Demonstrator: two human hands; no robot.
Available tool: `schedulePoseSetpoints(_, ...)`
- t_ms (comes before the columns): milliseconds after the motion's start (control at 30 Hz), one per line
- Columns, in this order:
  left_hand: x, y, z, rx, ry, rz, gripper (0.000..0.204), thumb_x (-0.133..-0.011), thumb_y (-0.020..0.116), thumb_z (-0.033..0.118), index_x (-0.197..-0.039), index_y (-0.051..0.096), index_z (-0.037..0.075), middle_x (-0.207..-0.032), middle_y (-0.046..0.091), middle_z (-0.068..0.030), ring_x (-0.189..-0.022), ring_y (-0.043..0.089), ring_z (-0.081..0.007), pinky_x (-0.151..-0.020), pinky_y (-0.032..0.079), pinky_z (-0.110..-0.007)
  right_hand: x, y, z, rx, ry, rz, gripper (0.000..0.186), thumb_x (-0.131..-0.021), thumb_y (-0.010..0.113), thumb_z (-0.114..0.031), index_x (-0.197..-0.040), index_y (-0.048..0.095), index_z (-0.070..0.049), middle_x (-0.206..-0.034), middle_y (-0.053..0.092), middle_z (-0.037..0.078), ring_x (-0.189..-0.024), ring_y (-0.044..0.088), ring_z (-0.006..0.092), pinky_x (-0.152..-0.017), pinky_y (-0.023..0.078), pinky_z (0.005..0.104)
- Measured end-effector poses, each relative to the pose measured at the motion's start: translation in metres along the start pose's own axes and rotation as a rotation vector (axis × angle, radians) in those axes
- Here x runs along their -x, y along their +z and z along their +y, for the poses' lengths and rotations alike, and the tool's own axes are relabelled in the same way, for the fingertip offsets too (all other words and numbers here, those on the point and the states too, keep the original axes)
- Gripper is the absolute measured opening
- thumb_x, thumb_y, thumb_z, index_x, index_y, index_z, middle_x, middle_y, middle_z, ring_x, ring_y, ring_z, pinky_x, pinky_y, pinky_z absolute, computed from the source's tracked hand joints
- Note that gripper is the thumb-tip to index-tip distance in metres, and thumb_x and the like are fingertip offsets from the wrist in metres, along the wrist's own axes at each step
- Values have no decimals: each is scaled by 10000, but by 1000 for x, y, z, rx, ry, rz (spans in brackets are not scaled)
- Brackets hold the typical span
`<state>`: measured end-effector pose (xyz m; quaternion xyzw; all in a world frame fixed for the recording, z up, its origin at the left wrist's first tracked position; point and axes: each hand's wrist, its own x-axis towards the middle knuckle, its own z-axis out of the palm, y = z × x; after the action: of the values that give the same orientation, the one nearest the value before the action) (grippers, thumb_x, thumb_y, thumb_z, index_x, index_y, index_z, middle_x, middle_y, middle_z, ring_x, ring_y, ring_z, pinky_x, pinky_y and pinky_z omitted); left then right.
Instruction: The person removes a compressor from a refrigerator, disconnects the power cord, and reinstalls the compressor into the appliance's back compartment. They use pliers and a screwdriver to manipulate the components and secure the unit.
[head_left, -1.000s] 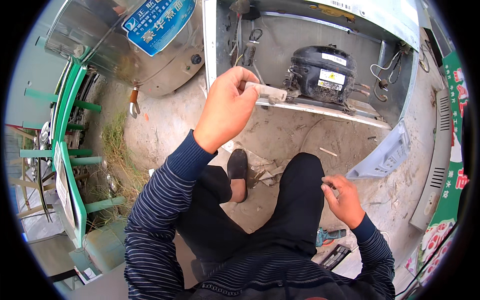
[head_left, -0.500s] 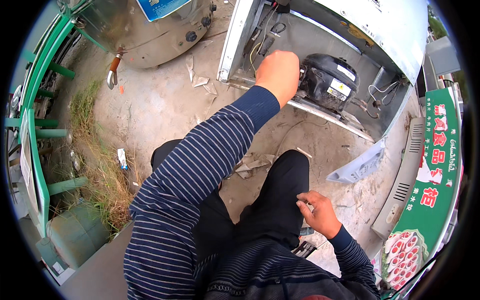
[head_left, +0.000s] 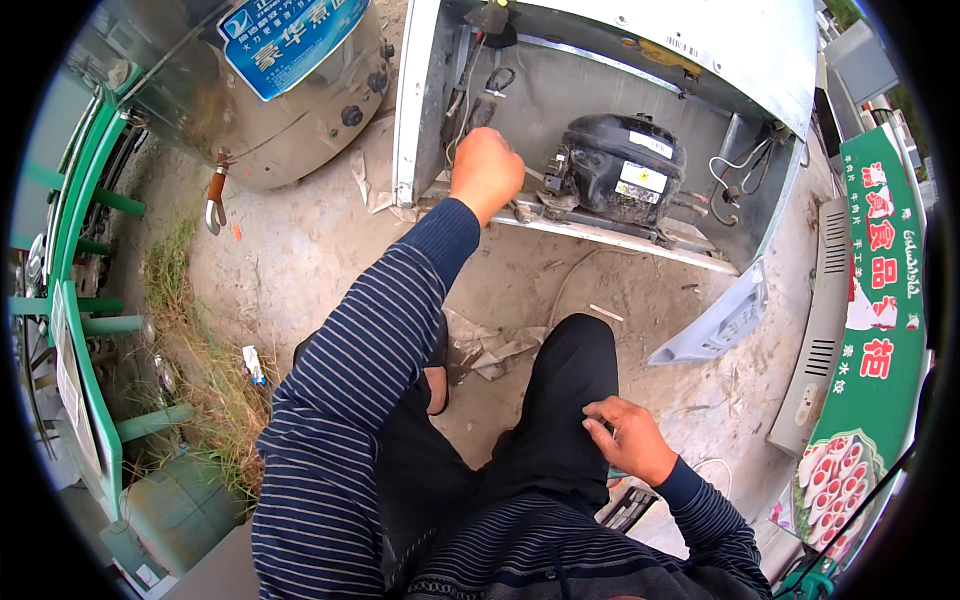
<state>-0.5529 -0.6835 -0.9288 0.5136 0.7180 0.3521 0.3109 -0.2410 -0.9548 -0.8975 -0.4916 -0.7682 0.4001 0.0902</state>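
Note:
My left hand [head_left: 487, 172] is closed in a fist at the front left of the opened metal appliance housing [head_left: 420, 110]. Its fingertips face away, so whatever they grip is hidden. Just right of it sits a black compressor [head_left: 625, 170] with white and yellow labels, on a dusty base rail. Thin wires [head_left: 465, 110] hang inside the housing behind the fist. My right hand [head_left: 635, 440] rests by my right knee, thumb and fingers curled together. Anything between those fingertips is too small to make out.
A round metal drum [head_left: 290, 140] with an orange-handled tap [head_left: 216, 195] stands at far left. Green metal framing [head_left: 70, 370] runs along the left. A white plastic panel [head_left: 710, 320] leans near the housing's right corner, and a green sign panel [head_left: 868, 330] lies at right.
My left hand has moved left along the housing front, away from the compressor. The view has shifted slightly. My right hand stays by the knee.

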Motion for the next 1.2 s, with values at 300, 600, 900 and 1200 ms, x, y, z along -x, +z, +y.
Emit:
schedulePoseSetpoints(300,6,-6,13,-231,44,-67,212,-860,627,106,-927,726,-69,-983,714,-315,-1007,683,-479,-890,539,-494,0,0,8,-21,4,2,175,-911,732,-120,-1052,716,-17,-954,713,170,-884,698,384,-780,567,430)
schedulePoseSetpoints(600,12,-22,36,-457,66,-256,233,-859,634,76,-1001,729,-81,-1086,705,-331,-1093,676,-484,-963,546,-495,6,1,11,-49,29,41,175,-912,735,-124,-1052,716,-21,-951,711,173,-887,697,387,-779,567,433)
schedulePoseSetpoints(900,-7,-12,-5,-483,227,-205,171,-832,635,105,-832,751,-21,-874,702,-269,-878,684,-460,-801,551,-474,1,7,7,-80,16,47,167,-916,733,-120,-1048,720,-19,-959,711,166,-881,695,384,-768,565,430)
schedulePoseSetpoints(1200,24,-33,43,-446,173,-372,184,-790,641,64,-874,737,-69,-912,691,-310,-924,684,-479,-847,553,-477,-3,7,14,-84,28,101,169,-916,737,-116,-1054,718,-22,-968,712,159,-873,699,371,-763,566,432)
